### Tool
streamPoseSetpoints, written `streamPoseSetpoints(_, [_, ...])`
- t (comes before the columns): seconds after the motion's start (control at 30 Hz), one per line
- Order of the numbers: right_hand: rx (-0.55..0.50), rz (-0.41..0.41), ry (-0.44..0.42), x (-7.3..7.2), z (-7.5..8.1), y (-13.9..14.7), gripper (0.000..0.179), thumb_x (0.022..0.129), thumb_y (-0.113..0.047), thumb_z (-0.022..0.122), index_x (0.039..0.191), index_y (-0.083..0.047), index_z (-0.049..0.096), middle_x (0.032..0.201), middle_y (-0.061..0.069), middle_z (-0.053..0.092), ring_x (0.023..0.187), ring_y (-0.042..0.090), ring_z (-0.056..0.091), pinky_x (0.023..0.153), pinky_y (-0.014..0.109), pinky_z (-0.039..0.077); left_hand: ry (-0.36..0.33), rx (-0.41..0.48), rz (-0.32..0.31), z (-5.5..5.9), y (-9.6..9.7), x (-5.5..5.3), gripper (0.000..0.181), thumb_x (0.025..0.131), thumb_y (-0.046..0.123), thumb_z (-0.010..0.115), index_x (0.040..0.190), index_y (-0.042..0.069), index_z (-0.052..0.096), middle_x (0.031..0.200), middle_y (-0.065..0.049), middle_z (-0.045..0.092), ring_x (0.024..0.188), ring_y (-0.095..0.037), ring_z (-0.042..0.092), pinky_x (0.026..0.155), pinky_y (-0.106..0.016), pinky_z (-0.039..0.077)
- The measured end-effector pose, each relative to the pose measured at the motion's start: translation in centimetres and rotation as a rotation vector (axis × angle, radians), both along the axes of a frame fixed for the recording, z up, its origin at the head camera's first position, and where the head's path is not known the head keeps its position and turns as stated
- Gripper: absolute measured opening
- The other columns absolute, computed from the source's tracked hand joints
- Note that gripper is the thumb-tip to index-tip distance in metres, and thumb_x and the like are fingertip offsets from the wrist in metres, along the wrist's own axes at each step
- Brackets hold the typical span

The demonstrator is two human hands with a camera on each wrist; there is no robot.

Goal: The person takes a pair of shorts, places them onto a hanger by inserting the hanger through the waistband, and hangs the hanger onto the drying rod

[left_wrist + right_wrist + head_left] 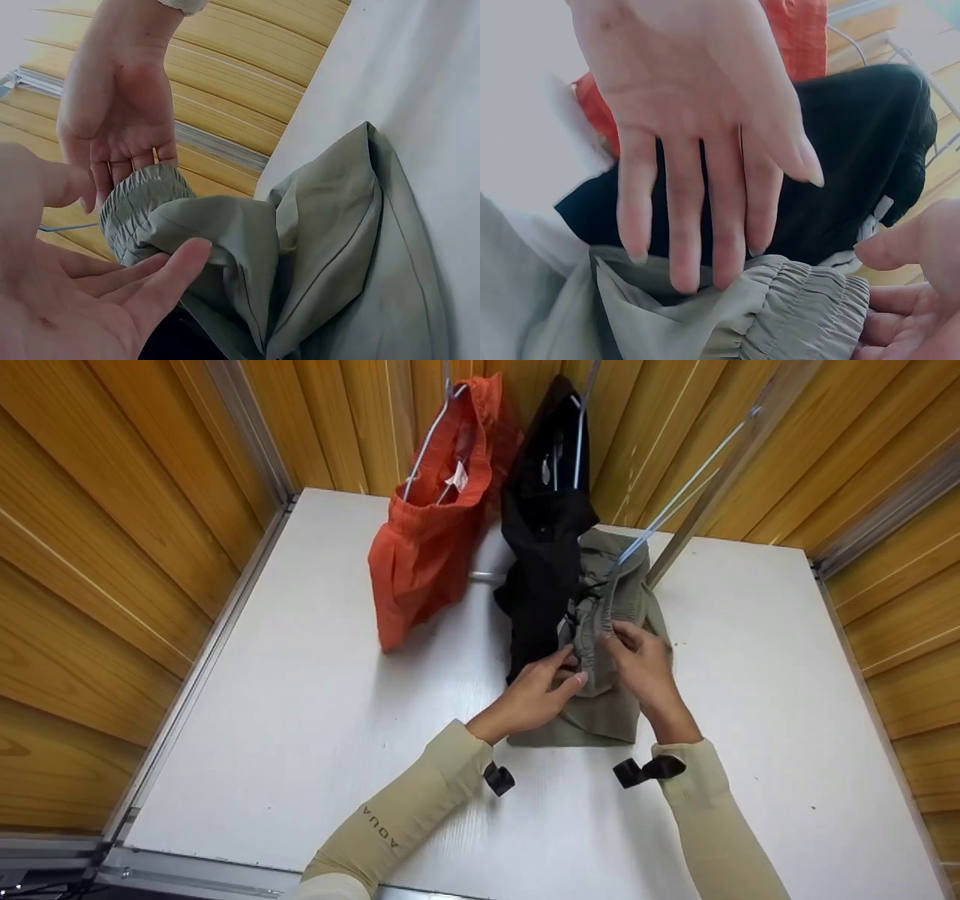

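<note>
Grey-green shorts (600, 712) with a gathered elastic waistband (810, 307) hang by a pale blue hanger (679, 502), their lower part spread on the white table. My right hand (641, 664) grips the waistband's near right part, its fingers inside the band and the thumb outside, as the left wrist view (120, 97) shows. My left hand (536, 694) lies against the left side of the shorts. Its fingers (682, 225) are straight, with the tips at the cloth just below the waistband. Black shorts (544, 577) hang right beside, partly behind the left hand.
Orange shorts (427, 562) hang on another hanger farther left, with a white label (457, 476) inside. A slanted metal bar (690, 525) stands behind the grey-green shorts. Wood-patterned walls (97, 547) enclose the white table (300, 720) on three sides.
</note>
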State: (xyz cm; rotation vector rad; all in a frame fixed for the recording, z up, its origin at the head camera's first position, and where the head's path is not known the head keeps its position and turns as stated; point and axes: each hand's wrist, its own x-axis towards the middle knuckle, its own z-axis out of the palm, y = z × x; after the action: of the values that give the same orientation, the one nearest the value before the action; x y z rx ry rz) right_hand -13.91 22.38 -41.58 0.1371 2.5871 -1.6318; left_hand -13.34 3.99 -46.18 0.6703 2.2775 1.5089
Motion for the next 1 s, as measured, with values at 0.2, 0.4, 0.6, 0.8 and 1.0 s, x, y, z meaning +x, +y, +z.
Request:
streamPoseSetpoints(0.2, [-0.066,-0.007,-0.013,0.7,-0.3,-0.8,0.050,0.103,-0.031,0.042,0.140,0.001,0.045,0.144,0.021,0.047,0.135,0.032,0.042,0.112,0.047,0.032,-0.035,0.011,0.039,-0.1,0.0,-0.1,0.068,0.100,0.045,0.046,0.153,0.007,0.024,0.146,-0.007,0.048,0.121,-0.011,0.058,0.101,-0.028,0.046])
streamPoseSetpoints(0.4, [-0.136,-0.014,-0.021,1.2,-0.7,-1.3,0.055,0.103,-0.039,0.039,0.141,0.000,0.046,0.146,0.019,0.043,0.137,0.030,0.038,0.114,0.046,0.029,-0.016,0.032,0.066,-0.2,-0.1,-0.1,0.068,0.100,0.042,0.049,0.152,0.006,0.026,0.144,-0.009,0.051,0.120,-0.012,0.060,0.100,-0.028,0.047])
streamPoseSetpoints(0.6, [-0.181,-0.003,-0.056,1.7,-0.8,-1.8,0.056,0.103,-0.041,0.039,0.146,-0.006,0.040,0.139,0.018,0.047,0.124,0.024,0.046,0.101,0.036,0.040,0.052,-0.016,0.097,-0.1,-0.2,-0.3,0.067,0.097,0.044,0.053,0.151,0.011,0.031,0.138,-0.008,0.057,0.121,-0.014,0.058,0.099,-0.031,0.047])
streamPoseSetpoints(0.8, [-0.228,0.014,-0.048,2.4,-0.6,-2.7,0.054,0.103,-0.035,0.042,0.147,-0.005,0.037,0.143,0.019,0.048,0.112,0.017,0.057,0.087,0.020,0.049,0.159,-0.092,0.131,-0.2,-0.2,-0.4,0.067,0.095,0.045,0.055,0.149,0.011,0.035,0.144,-0.012,0.050,0.131,-0.022,0.050,0.107,-0.037,0.042])
streamPoseSetpoints(1.0, [-0.236,0.012,-0.012,3.0,-0.6,-3.9,0.050,0.103,-0.027,0.046,0.146,-0.003,0.040,0.139,0.023,0.051,0.099,0.008,0.059,0.079,0.019,0.051,0.230,-0.127,0.167,-0.1,-0.3,-0.2,0.056,0.094,0.045,0.056,0.141,0.015,0.046,0.134,-0.008,0.059,0.124,-0.021,0.056,0.101,-0.038,0.046])
